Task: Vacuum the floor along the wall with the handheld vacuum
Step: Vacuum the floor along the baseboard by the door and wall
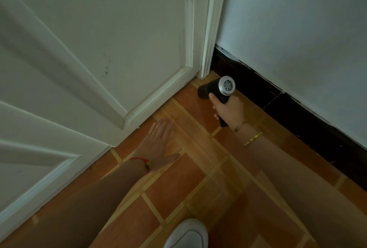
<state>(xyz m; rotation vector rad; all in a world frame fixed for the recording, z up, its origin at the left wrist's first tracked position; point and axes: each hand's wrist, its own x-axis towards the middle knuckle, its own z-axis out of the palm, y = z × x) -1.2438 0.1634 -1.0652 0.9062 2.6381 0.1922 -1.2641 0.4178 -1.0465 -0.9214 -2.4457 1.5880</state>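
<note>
A small black handheld vacuum (pixel 215 88) with a silver grilled rear end points its nozzle at the floor corner where the white door meets the wall. My right hand (pixel 228 109) is wrapped around its black handle, close to the dark skirting board (pixel 278 98). My left hand (pixel 158 142) hovers flat, fingers together and extended, over the orange tiled floor (pixel 174 188) near the door's lower edge, holding nothing.
A white panelled door (pixel 89 59) fills the left side, its frame (pixel 210 29) meeting the pale wall (pixel 297 19) at the corner. A white shoe (pixel 186 235) shows at the bottom edge. Bracelets sit on both wrists.
</note>
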